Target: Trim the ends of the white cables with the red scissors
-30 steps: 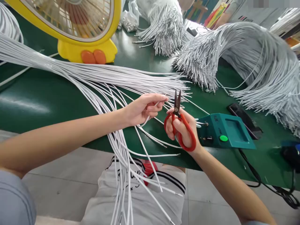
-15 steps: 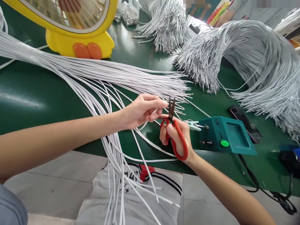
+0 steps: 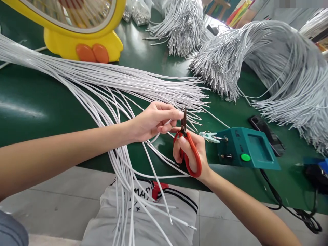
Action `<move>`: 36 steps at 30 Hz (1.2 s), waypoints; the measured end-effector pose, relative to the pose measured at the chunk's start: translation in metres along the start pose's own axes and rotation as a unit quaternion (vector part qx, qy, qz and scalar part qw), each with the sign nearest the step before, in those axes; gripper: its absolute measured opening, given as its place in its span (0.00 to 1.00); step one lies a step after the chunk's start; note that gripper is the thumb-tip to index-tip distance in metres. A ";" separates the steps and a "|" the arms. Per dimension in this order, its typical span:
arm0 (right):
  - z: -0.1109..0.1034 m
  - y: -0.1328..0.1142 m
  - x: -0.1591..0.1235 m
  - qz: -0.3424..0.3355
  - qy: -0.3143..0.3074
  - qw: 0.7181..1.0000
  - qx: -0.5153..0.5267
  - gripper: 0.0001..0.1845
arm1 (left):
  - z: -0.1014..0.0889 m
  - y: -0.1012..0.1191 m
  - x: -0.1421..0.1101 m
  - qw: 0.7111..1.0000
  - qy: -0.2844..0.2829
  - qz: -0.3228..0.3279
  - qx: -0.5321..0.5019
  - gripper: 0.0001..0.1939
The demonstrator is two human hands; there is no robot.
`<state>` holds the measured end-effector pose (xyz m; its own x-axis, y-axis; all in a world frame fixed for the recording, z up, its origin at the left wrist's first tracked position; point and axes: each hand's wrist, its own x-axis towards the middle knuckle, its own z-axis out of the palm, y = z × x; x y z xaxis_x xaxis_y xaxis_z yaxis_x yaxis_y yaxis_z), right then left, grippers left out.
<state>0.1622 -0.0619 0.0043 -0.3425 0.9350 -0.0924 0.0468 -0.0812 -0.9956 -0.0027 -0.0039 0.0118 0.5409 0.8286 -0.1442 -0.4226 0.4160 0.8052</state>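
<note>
My left hand (image 3: 160, 119) pinches a white cable between thumb and fingers, its tip hidden at the thumb. Red-handled scissors (image 3: 193, 155) are in my right hand (image 3: 198, 145), fingers through the loops. Their dark blades point up, nearly closed, right at my left fingertips; whether they bite on the cable is hard to see. Loose white cables (image 3: 123, 164) hang from the green table over my lap. Behind my hands lies a thick bundle of white cables (image 3: 133, 78), with its cut ends fanned toward the right.
A teal box (image 3: 261, 150) with a green button and a mint clip (image 3: 210, 137) stands at right, near a phone (image 3: 266, 133). Large grey cable bundles (image 3: 225, 65) lie behind. A yellow fan (image 3: 58, 44) stands at back left. A black cord (image 3: 274, 194) hangs over the edge.
The scissor blades have come closer together and moved slightly left against my left fingertips. My left hand has stayed nearly in place.
</note>
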 end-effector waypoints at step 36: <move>-0.084 -0.041 -0.085 -0.246 0.350 0.884 -0.188 0.15 | -0.002 -0.001 -0.002 0.995 -0.047 -0.016 -0.084 0.07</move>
<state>0.2682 -0.1087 0.0545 0.2496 0.8205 0.5143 0.4064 0.3933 -0.8247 -0.0049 -0.0053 0.0100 0.6182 0.7788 -0.1064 -0.5166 0.5045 0.6918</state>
